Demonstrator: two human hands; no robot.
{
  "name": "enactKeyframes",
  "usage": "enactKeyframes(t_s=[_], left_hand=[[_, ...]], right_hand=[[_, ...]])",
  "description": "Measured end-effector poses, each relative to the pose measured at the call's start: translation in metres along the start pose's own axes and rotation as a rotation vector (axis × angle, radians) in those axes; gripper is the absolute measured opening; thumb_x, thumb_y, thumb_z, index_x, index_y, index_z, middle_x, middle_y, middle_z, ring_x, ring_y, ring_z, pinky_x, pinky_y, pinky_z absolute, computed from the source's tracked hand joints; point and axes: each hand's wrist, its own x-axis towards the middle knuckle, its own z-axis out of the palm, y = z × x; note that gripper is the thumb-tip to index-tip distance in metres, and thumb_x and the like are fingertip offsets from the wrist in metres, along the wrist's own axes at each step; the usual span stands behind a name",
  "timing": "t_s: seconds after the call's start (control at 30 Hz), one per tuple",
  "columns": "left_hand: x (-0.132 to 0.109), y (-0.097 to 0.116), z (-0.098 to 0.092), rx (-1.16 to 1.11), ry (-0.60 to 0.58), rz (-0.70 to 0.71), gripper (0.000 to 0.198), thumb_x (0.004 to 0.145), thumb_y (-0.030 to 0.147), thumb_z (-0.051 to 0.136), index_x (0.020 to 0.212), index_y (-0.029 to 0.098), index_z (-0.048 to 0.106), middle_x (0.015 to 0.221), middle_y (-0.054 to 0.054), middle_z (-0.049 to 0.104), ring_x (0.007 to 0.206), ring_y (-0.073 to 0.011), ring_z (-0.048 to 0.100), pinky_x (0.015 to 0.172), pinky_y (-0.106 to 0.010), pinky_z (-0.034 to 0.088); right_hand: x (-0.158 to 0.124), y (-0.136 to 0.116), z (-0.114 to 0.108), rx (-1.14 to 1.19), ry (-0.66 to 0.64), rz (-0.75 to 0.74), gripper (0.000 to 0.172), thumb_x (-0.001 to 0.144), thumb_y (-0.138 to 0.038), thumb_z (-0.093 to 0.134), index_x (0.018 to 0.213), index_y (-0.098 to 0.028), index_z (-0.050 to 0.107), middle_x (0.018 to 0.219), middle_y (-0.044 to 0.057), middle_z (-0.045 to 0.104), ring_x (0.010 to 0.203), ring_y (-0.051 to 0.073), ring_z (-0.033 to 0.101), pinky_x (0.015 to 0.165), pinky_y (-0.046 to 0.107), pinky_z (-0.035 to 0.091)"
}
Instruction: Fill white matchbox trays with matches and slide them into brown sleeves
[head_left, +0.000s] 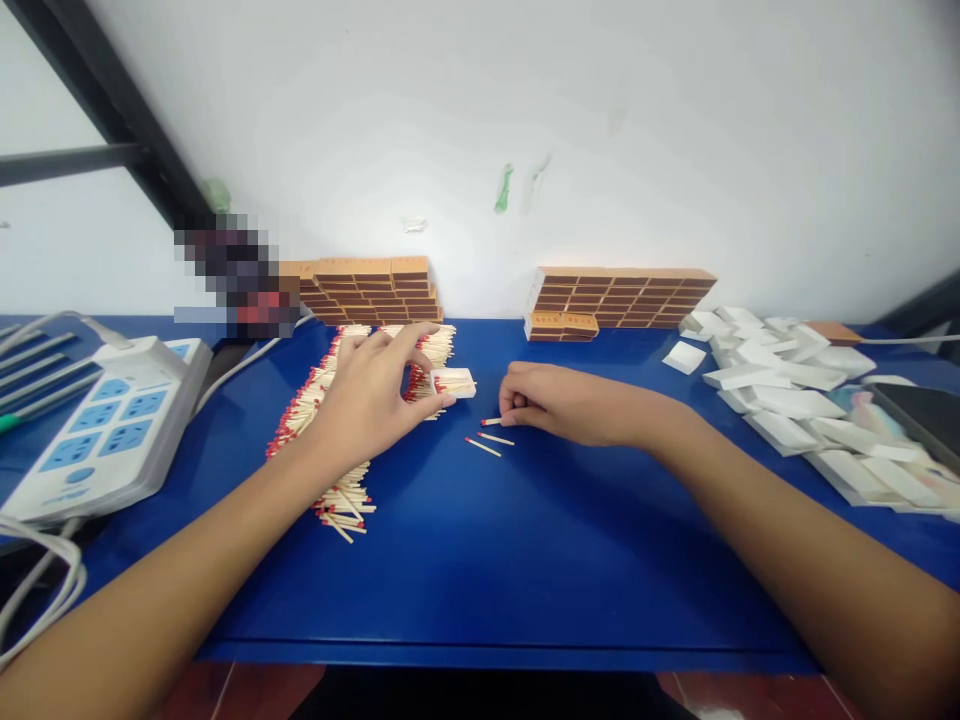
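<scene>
Two loose matches point(487, 442) lie on the blue bench point(480, 570) just beside the right hand point(559, 405), whose grip is pinched shut on a third match point(491, 421), red head pointing toward the small white tray point(454, 382). The left hand point(371, 395) has its grip clamped on that tray between thumb and fingers, open side up, seemingly to keep its mouth facing the other hand, right at the edge of the big heap of matches point(296, 415). Orange sleeves point(622, 295) are stacked brick-fashion against the wall and empty white trays point(787, 400) are piled to the right, near the hands; no writing on them can be read.
</scene>
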Motion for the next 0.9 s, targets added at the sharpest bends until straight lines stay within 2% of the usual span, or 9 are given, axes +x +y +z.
enactKeyframes(t_s=[0.13,0.27,0.4,0.53,0.6,0.7,0.77,0.83,0.9], left_hand=[[-0.001,0.000,0.002,-0.002,-0.026,0.013,0.067,0.088,0.040,0.084,0.145,0.028,0.050,0.113,-0.002,0.081,0.113,-0.0296,0.067,0.105,-0.044,0.035],[-0.004,0.004,0.006,-0.044,-0.053,0.052,0.072,0.088,0.044,0.085,0.148,0.029,0.048,0.114,-0.003,0.081,0.115,-0.0299,0.067,0.109,-0.045,0.034],[-0.007,0.006,0.010,-0.090,-0.063,0.128,0.073,0.088,0.043,0.085,0.148,0.029,0.047,0.116,-0.001,0.080,0.123,-0.0281,0.065,0.113,-0.044,0.031],[-0.004,0.002,0.009,-0.073,-0.036,0.094,0.073,0.087,0.044,0.086,0.148,0.029,0.049,0.113,-0.001,0.081,0.117,-0.0289,0.068,0.110,-0.045,0.032],[-0.002,-0.001,0.006,-0.053,-0.030,0.054,0.072,0.087,0.044,0.086,0.147,0.028,0.050,0.113,-0.001,0.081,0.115,-0.0299,0.068,0.109,-0.047,0.033],[0.000,-0.003,0.002,-0.025,-0.017,0.009,0.069,0.086,0.041,0.086,0.145,0.028,0.051,0.113,-0.001,0.081,0.116,-0.0306,0.067,0.107,-0.046,0.033],[0.001,-0.002,0.001,-0.016,-0.005,-0.003,0.068,0.086,0.040,0.086,0.143,0.028,0.051,0.113,-0.002,0.081,0.118,-0.0306,0.066,0.107,-0.046,0.034],[0.001,-0.001,0.000,-0.013,0.000,-0.002,0.067,0.087,0.040,0.086,0.143,0.028,0.051,0.114,-0.002,0.081,0.119,-0.0305,0.066,0.107,-0.045,0.033],[0.001,0.000,0.000,-0.014,-0.003,0.003,0.067,0.087,0.040,0.086,0.143,0.027,0.051,0.113,-0.002,0.081,0.119,-0.0304,0.066,0.107,-0.045,0.033]], right_hand=[[0.001,0.000,-0.003,0.006,0.107,-0.020,0.014,0.099,-0.032,0.058,0.095,-0.021,0.066,0.103,0.009,0.067,0.086,0.022,0.060,0.076,0.035,0.045],[0.008,-0.009,0.006,0.003,0.263,-0.041,0.019,0.104,-0.036,0.053,0.097,-0.021,0.063,0.103,0.007,0.062,0.086,0.020,0.057,0.077,0.034,0.044],[0.014,-0.021,0.018,-0.039,0.327,-0.054,0.013,0.103,-0.027,0.055,0.101,-0.020,0.065,0.105,0.007,0.060,0.086,0.018,0.057,0.077,0.033,0.042],[0.011,-0.022,0.011,-0.085,0.405,-0.106,0.013,0.101,-0.029,0.060,0.096,-0.019,0.068,0.097,0.006,0.062,0.083,0.018,0.057,0.075,0.032,0.041],[0.006,-0.020,0.004,-0.079,0.355,-0.090,0.018,0.099,-0.035,0.063,0.092,-0.020,0.069,0.091,0.005,0.064,0.080,0.018,0.057,0.073,0.032,0.040],[-0.001,-0.019,0.001,-0.068,0.154,-0.018,0.030,0.094,-0.051,0.070,0.090,-0.022,0.069,0.091,0.005,0.068,0.081,0.020,0.059,0.070,0.032,0.041],[-0.004,-0.021,0.005,-0.060,0.069,0.012,0.040,0.089,-0.062,0.073,0.092,-0.023,0.068,0.094,0.006,0.070,0.085,0.023,0.061,0.069,0.033,0.042],[-0.004,-0.027,0.012,-0.061,0.044,0.017,0.040,0.089,-0.062,0.073,0.092,-0.023,0.067,0.097,0.007,0.071,0.086,0.023,0.061,0.070,0.034,0.042],[-0.004,-0.034,0.018,-0.062,0.022,0.020,0.030,0.096,-0.052,0.068,0.090,-0.022,0.066,0.099,0.007,0.071,0.086,0.023,0.062,0.072,0.034,0.042]])
